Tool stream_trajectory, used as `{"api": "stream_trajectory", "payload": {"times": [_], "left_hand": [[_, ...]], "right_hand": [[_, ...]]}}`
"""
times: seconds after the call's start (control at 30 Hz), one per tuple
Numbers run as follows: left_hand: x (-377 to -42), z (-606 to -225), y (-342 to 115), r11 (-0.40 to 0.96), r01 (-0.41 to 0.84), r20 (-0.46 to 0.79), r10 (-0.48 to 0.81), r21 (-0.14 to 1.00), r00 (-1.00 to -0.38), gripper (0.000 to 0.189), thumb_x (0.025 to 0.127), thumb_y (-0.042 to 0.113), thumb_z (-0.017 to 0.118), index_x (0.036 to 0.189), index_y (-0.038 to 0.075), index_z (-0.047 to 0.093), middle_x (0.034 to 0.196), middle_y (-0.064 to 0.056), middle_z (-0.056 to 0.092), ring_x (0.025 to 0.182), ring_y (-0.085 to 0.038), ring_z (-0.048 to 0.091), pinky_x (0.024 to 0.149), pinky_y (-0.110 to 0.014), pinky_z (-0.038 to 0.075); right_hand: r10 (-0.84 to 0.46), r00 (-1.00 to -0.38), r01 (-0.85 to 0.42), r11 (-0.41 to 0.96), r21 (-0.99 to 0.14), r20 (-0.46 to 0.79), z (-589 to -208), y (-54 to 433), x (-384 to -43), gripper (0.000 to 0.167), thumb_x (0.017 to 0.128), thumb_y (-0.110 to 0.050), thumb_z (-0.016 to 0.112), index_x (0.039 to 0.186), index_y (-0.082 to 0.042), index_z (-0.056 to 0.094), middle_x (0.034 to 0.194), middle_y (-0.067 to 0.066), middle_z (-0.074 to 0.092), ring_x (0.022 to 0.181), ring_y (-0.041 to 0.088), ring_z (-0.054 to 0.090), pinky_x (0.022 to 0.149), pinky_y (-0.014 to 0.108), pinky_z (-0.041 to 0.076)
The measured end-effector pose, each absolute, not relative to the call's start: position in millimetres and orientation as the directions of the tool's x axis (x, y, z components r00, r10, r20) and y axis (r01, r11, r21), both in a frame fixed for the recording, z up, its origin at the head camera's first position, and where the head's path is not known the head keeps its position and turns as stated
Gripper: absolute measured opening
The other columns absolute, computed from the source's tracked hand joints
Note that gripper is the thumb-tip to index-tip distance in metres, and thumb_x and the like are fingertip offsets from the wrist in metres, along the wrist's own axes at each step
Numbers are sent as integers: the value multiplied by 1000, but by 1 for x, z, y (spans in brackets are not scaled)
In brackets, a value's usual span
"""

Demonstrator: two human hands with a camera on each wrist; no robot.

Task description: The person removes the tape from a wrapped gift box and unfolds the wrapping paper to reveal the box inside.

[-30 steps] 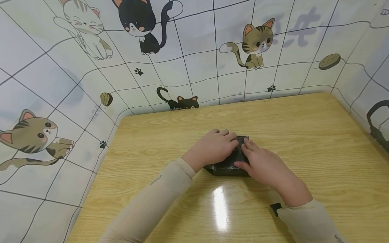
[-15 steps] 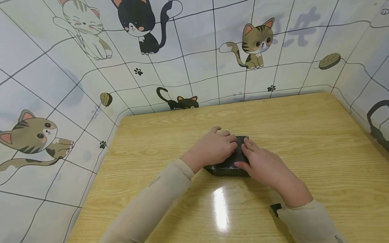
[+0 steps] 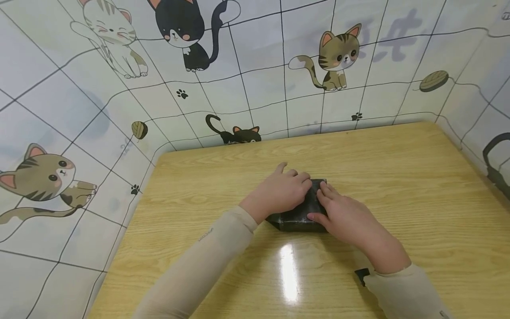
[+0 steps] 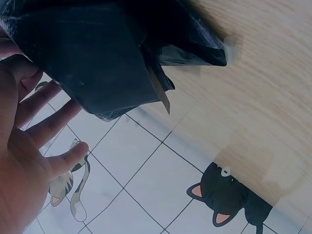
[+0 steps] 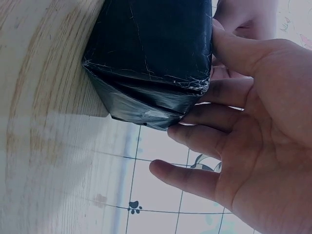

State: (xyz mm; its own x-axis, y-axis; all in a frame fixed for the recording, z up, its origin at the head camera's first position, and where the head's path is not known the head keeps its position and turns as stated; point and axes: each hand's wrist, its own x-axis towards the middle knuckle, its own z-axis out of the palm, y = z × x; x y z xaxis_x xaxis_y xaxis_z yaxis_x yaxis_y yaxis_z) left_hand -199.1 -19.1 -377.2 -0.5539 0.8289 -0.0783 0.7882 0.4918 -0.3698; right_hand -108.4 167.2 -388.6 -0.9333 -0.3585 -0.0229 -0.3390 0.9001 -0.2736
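A package wrapped in creased black material [image 3: 299, 215] lies on the wood-grain table. My left hand [image 3: 282, 191] rests over its top and left part, knuckles bent and little finger raised. In the left wrist view, fingers [image 4: 51, 124] of that hand spread against the edge of the wrapping [image 4: 92, 58], where loose folded flaps stick out at one end. My right hand [image 3: 347, 218] lies on the package's right part, thumb and fingers stretched across the top. In the right wrist view, fingertips [image 5: 178, 131] touch the top edge of the package [image 5: 151, 39], and its end shows tucked folds.
The table [image 3: 207, 186] has white walls [image 3: 263, 88] with cartoon cats round it. A small black piece [image 3: 361, 275] shows beside the right sleeve [image 3: 402, 290]. A dark curved object [image 3: 496, 164] is at the far right.
My left little finger has lifted and straightened away from the other fingers. The right hand and the package stay in place.
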Motion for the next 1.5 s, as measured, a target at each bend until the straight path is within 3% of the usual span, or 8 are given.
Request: {"api": "stream_trajectory", "payload": {"times": [0.33,0.53,0.73,0.93,1.33,1.5], "left_hand": [[-209,-372,-17,513,790,-102,814,-335,-572,35,115,30,44,143,19,62,144,6,66,123,-19,72,117,-54,49],[-219,-372,-19,533,785,-89,807,-315,-584,31,115,30,45,135,19,64,132,5,69,119,-16,71,111,-49,54],[-227,-372,-20,546,786,-95,801,-290,-591,25,114,29,46,129,18,64,121,4,70,106,-14,73,94,-43,60],[-235,-374,-18,602,779,-116,773,-176,-623,20,115,22,43,116,16,62,98,3,68,79,-13,67,73,-36,60],[-245,-379,-15,637,751,-115,745,-173,-658,19,115,27,45,120,17,61,95,3,72,76,-14,68,71,-39,61],[-247,-381,-15,656,732,-109,727,-185,-678,17,114,25,46,121,16,59,85,4,70,66,-15,65,65,-37,59]], "right_hand": [[-349,-936,-324,904,-280,-43,-390,168,-109,75,105,-47,66,151,11,51,164,36,37,141,55,52,101,64,55],[-347,-937,-324,905,-277,-38,-390,168,-109,74,104,-47,67,150,11,53,163,36,39,141,55,53,100,64,55],[-346,-938,-324,904,-279,-32,-390,168,-109,73,104,-47,67,149,10,55,163,36,40,140,55,54,99,64,56],[-342,-939,-315,905,-286,-49,-390,168,-109,75,104,-48,66,151,9,53,165,35,37,143,55,51,101,64,55],[-345,-938,-322,904,-282,-33,-391,168,-109,73,104,-47,66,150,9,55,164,34,39,145,52,50,102,63,55],[-345,-938,-321,903,-284,-37,-391,168,-108,73,104,-47,66,150,8,54,164,34,39,145,52,50,101,63,55]]}}
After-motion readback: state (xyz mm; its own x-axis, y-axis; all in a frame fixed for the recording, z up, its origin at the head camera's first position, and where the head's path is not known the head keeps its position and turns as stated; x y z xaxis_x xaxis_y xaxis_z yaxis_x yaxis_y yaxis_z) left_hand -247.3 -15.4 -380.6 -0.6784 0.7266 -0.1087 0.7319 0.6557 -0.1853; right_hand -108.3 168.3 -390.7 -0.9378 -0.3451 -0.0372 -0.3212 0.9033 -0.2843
